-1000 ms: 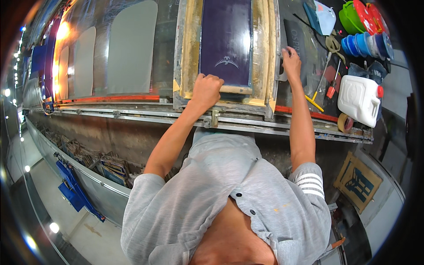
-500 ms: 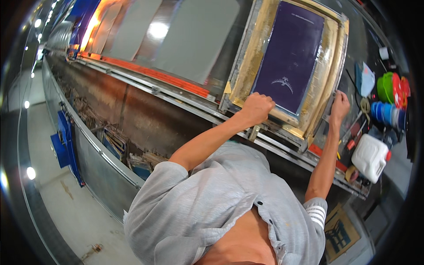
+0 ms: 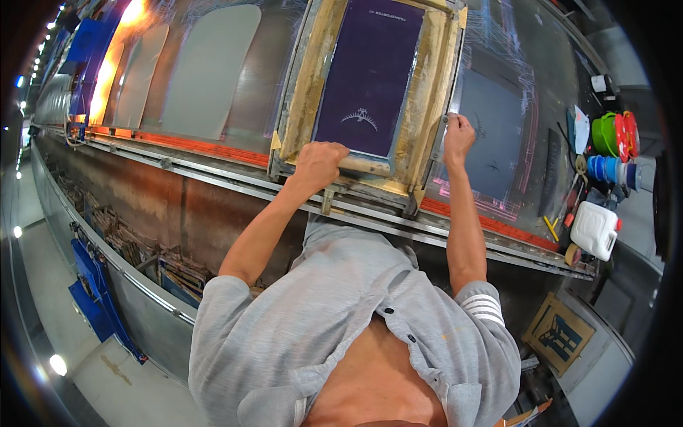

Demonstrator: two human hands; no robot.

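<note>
A screen-printing frame (image 3: 299, 85) with yellowed borders holds a dark purple stencil (image 3: 359, 75) bearing a small pale emblem. My left hand (image 3: 319, 167) curls its fingers over the frame's near bar. My right hand (image 3: 459, 139) is closed on the frame's right edge. Beside it on the long table, a dark grey printed sheet (image 3: 489, 132) shows among pink and blue tracing lines. Pale grey cut panels (image 3: 206, 71) lie on the table to the left.
A white jerrycan (image 3: 594, 228), green and red containers (image 3: 606, 134), blue tubs (image 3: 605, 169) and yellow-handled tools (image 3: 551, 228) crowd the table's right end. A metal rail (image 3: 384, 224) runs along the near edge. Stacked frames (image 3: 181, 277) sit below, left.
The frame, my hands and my body have shifted left along the table. The dark grey printed sheet is now uncovered, and the items at the right end are farther from the frame.
</note>
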